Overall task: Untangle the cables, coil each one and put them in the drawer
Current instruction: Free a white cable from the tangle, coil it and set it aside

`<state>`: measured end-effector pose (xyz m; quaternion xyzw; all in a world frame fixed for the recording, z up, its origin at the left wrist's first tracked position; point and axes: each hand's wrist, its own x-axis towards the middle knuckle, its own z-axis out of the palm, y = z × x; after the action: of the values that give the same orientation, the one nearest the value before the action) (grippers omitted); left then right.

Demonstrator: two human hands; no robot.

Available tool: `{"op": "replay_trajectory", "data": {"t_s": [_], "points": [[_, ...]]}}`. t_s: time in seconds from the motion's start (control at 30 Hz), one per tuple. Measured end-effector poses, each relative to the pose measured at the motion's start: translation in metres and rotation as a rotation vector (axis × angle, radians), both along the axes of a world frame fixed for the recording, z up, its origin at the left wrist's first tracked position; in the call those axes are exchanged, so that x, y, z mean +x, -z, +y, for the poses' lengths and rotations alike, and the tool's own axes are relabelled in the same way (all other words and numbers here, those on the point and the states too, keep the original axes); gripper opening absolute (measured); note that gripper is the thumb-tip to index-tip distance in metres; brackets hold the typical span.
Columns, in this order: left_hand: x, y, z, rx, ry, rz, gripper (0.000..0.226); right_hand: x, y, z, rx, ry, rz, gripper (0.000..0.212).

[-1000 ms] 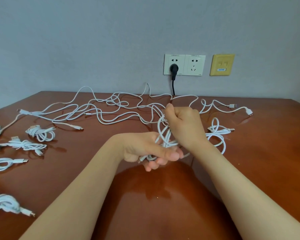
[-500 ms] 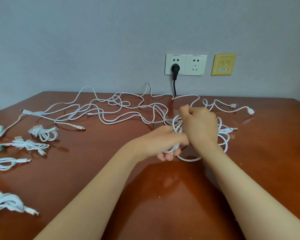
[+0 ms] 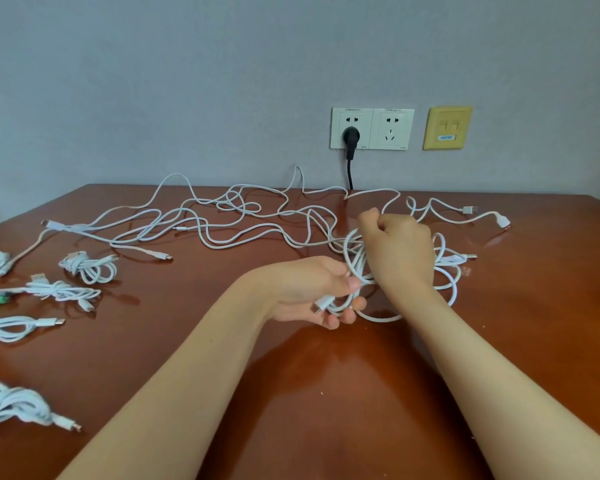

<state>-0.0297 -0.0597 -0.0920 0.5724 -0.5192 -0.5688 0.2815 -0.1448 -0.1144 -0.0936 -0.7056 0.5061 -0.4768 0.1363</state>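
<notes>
Grey wall is backing a brown desk, where a loose tangle of white cables is sprawling along the far edge and coiled bundles are lying down the left edge. Near the middle, the left hand is gripping a coil, its fingers curling round the loops and a connector. The right hand, closed in a fist, is pinching a strand just above the coil.

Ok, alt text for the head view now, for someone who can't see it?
The left hand and right hand grip a partly wound white cable coil over a glossy brown wooden table. A loose tangle of white cables sprawls behind it; small coiled white cable bundles lie at the left.
</notes>
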Motion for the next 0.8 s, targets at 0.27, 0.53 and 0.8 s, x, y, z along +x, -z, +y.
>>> {"op": "replay_trajectory", "data": {"t_s": [0.27, 0.53, 0.8], "points": [[-0.027, -0.014, 0.015, -0.34, 0.049, -0.678, 0.029, 0.003, -0.002, 0.0, 0.012, 0.107, 0.001, 0.052], [-0.023, -0.009, 0.009, -0.423, -0.106, -0.337, 0.035, -0.001, -0.005, -0.01, 0.208, -0.085, -0.312, 0.054], [-0.002, -0.017, 0.015, -0.414, -0.048, 0.083, 0.028, -0.015, -0.002, -0.021, 0.816, -0.75, -0.591, 0.042]]}}
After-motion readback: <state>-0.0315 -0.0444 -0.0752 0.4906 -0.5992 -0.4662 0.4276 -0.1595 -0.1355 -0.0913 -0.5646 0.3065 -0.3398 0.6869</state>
